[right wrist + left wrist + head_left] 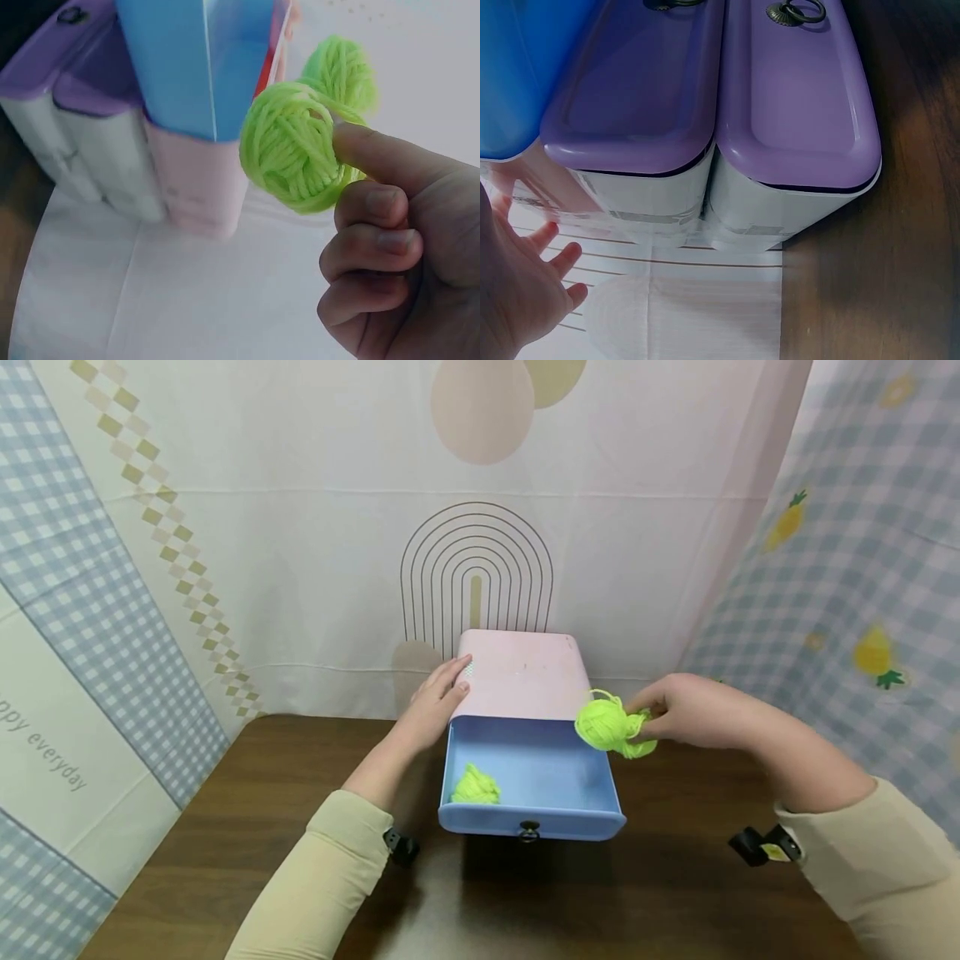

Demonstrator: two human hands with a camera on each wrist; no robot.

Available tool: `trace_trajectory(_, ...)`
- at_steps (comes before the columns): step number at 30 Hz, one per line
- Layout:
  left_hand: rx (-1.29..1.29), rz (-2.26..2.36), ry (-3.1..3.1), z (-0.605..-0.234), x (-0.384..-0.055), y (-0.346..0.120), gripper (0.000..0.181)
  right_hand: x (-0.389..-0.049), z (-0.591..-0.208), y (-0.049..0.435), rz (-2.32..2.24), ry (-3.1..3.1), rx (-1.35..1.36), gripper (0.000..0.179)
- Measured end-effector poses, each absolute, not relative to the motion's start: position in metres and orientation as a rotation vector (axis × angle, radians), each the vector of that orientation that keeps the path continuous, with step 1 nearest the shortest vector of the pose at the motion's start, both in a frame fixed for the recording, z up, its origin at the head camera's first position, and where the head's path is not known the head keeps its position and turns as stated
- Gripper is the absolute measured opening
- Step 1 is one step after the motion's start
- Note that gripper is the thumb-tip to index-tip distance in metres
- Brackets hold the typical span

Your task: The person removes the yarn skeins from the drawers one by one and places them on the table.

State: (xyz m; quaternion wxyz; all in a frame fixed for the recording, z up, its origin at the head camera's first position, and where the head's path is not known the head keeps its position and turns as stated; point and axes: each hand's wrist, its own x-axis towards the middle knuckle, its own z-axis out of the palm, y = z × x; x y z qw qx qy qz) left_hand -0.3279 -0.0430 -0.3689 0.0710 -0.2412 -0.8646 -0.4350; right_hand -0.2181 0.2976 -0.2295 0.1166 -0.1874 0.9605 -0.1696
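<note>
My right hand (693,710) pinches neon-green yarn (609,724) beside the right edge of an open blue drawer (540,768). Two round clumps of this yarn (292,150) show in the right wrist view, one behind the other, held between thumb and fingers. Another green yarn ball (476,787) lies in the drawer's front left corner. The drawer juts out from a pink-topped cabinet (517,672). With fingers extended, my left hand (431,706) rests against the cabinet's left side near the top.
Below the blue drawer, the cabinet has two purple drawers (802,97) with ring pulls, both pushed in. A dark wooden table (300,827) carries the cabinet. Behind it hangs a white patterned cloth (322,568), and a blue checked cloth (840,593) hangs at the right.
</note>
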Motion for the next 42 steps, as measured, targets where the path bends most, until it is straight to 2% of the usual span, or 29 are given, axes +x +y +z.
trace_trajectory(11,-0.717,-1.305,-2.604,-0.369,-0.328,-0.043,0.055,-0.228,-0.258,0.346,-0.599,2.751,-0.434,0.031)
trace_trajectory(24,-0.712,-1.309,-2.607,-0.369,-0.327,-0.042,0.055,-0.246,-0.345,0.377,-0.574,2.663,-0.461,0.011)
trace_trajectory(36,-0.696,-1.308,-2.613,-0.369,-0.328,-0.042,0.054,-0.257,-0.402,0.384,-0.486,2.692,-0.382,0.025)
trace_trajectory(42,-0.715,-1.319,-2.591,-0.37,-0.329,-0.042,0.054,-0.259,-0.42,0.387,-0.511,2.647,-0.3,0.025)
